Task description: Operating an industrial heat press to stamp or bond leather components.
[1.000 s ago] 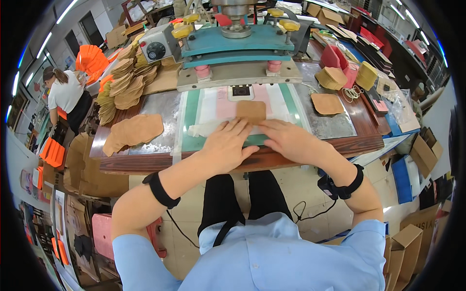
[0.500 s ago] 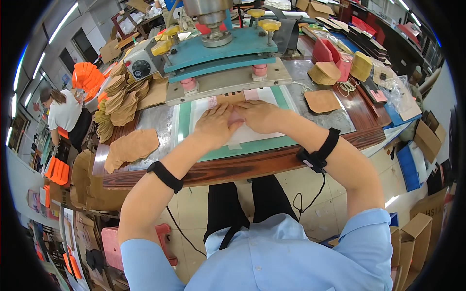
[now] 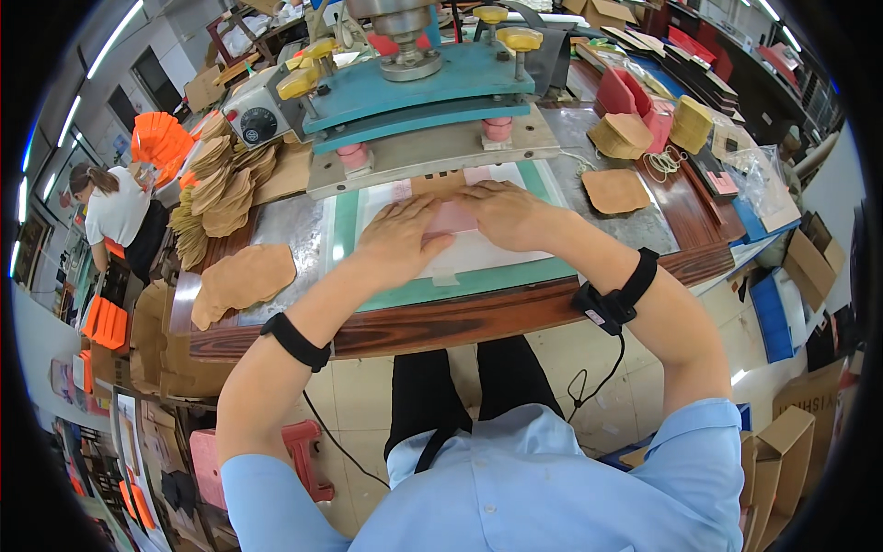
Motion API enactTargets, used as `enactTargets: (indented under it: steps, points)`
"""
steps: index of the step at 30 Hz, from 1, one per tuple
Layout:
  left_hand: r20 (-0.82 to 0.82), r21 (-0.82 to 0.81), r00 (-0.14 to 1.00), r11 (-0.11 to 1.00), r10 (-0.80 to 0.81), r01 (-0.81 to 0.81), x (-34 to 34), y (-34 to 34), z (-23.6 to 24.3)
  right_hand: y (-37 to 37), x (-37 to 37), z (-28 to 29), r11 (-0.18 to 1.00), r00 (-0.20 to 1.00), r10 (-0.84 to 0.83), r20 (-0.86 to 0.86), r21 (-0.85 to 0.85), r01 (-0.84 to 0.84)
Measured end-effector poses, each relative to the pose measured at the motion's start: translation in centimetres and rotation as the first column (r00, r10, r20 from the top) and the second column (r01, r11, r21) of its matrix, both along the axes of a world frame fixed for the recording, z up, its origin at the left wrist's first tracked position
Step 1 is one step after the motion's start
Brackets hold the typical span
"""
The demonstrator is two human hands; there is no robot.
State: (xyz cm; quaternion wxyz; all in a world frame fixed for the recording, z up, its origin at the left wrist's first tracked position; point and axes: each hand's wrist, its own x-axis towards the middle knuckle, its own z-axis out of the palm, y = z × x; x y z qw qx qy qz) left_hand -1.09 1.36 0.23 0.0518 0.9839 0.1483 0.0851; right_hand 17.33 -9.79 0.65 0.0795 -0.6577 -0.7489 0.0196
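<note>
Both hands lie at the front of a teal press point(image 3: 414, 92), over a white sheet point(image 3: 497, 253) on a green mat point(image 3: 515, 272). My left hand point(image 3: 402, 236) rests flat, fingers stretched forward and thumb apart. My right hand point(image 3: 504, 216) lies flat opposite it, its fingertips angled toward the left. Under the fingertips of both is the near edge of a tan piece point(image 3: 440, 188), whose far part runs beneath the press plate. Between the hands shows a pink patch point(image 3: 452, 219) on the sheet. Neither hand grips anything.
Stacked tan leather-like pieces point(image 3: 216, 179) stand left of the press; a loose one point(image 3: 244, 283) lies nearer. On the right are another stack point(image 3: 620, 136), a single piece point(image 3: 615, 191) and a pink holder point(image 3: 635, 101). A control box point(image 3: 260, 115) adjoins the press. Another person point(image 3: 118, 212) bends far left.
My hands have spread slightly apart, and more of the pink patch shows between them. The fingertips stay at the tan piece. The view has shifted a little.
</note>
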Motion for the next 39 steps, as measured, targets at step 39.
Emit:
enactTargets:
  steps: [39]
  points:
    - [0.144,0.198,0.99,0.98,-0.004,-0.025,-0.6,0.9,-0.3,1.0,0.4,-0.7,0.991,0.999,-0.047,-0.017,0.125,0.049]
